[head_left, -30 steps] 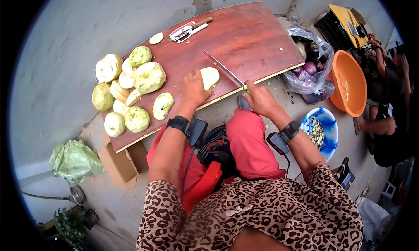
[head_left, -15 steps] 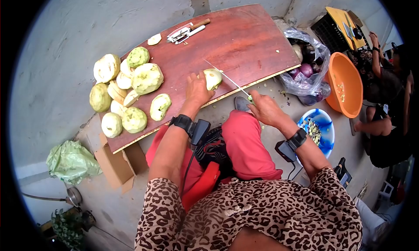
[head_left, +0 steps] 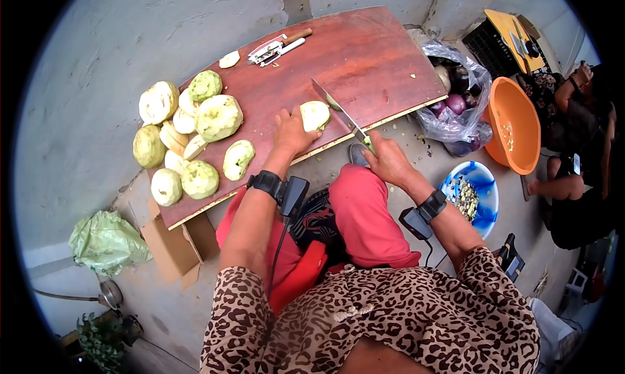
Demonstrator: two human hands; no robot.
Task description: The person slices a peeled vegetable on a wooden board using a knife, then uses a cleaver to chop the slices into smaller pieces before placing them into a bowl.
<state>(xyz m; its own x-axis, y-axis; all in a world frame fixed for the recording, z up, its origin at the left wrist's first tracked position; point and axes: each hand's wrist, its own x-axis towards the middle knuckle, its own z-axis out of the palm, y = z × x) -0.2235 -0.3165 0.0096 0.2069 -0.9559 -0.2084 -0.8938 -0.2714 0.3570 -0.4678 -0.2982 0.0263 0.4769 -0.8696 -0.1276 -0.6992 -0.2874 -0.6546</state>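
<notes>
My left hand (head_left: pixel 292 133) is closed around a peeled eggplant piece (head_left: pixel 315 116) near the front edge of the red board (head_left: pixel 351 45). Its pale cut face points right. In my right hand (head_left: pixel 389 159) is a kitchen knife (head_left: pixel 350 121) with a green handle, its blade slanting up and left over the board, just right of the piece. A small pale green bit shows against the blade near its tip. Peeled whole eggplants (head_left: pixel 220 118) and cut pieces are grouped at the board's left end. A hollowed-looking piece (head_left: pixel 238 160) lies nearer my left forearm.
Peelers (head_left: pixel 276 49) lie at the board's back, beside a small slice (head_left: pixel 229 59). To the right are a plastic bag of purple eggplants (head_left: pixel 456 104), an orange basin (head_left: pixel 514 126) and a blue-white bowl (head_left: pixel 487 198) with scraps. Another person (head_left: pixel 579 152) sits at far right.
The knife has moved off the eggplant piece to the right, and its blade now shows broadside. The piece's cut face has come into view. My left hand keeps its hold.
</notes>
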